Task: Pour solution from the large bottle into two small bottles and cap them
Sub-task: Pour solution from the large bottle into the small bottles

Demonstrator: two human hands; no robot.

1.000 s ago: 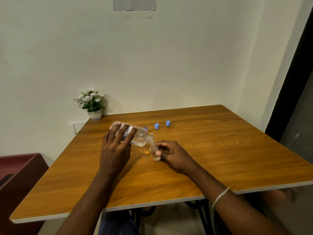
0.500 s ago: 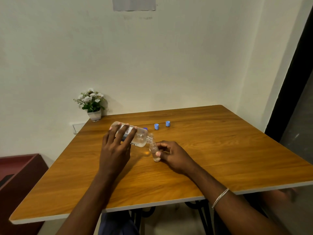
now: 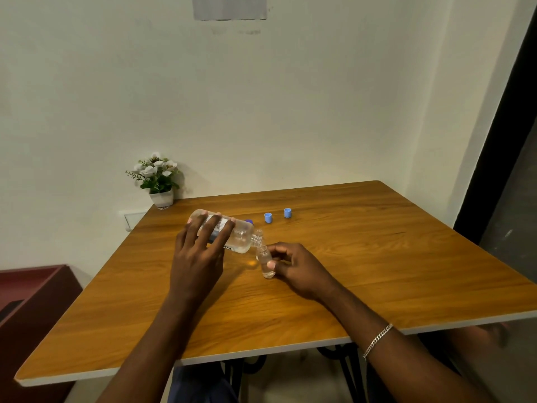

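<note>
— What is seen nearest?
— A chain bracelet [image 3: 377,340] is worn on the right wrist, above the near edge of the wooden table [image 3: 377,271]

— How are the grips set?
— The left grip [image 3: 197,257] is wrapped over the large bottle [image 3: 241,237], with the fingers spread across its label. The bottle is held off the table on its side, with the neck turned to the right and tipped downward. The right grip [image 3: 302,269] is pinched round the small bottle [image 3: 263,258], thumb on the near side and fingers behind. The small bottle appears to be stood on the table, slightly tilted, with its mouth just under the mouth of the large one

— How far along is the task judged to be?
— The first fill is judged to be under way. Clear solution is seen pooled in the lower side of the large bottle, but the level in the small bottle cannot be read. No cap has been fitted

— What is left?
— This fill is to be finished and a second small bottle is to be filled, though none can be made out. Both are then to be capped

— And farther back?
— A first blue cap [image 3: 268,217] and a second blue cap [image 3: 287,212] are laid near each other beyond the grips, untouched. Another blue thing [image 3: 249,221] is partly hidden behind the large bottle and cannot be identified. At the far left corner a pot of white flowers [image 3: 158,178] is set by the wall, and a paper sheet [image 3: 229,7] is fixed high up
</note>
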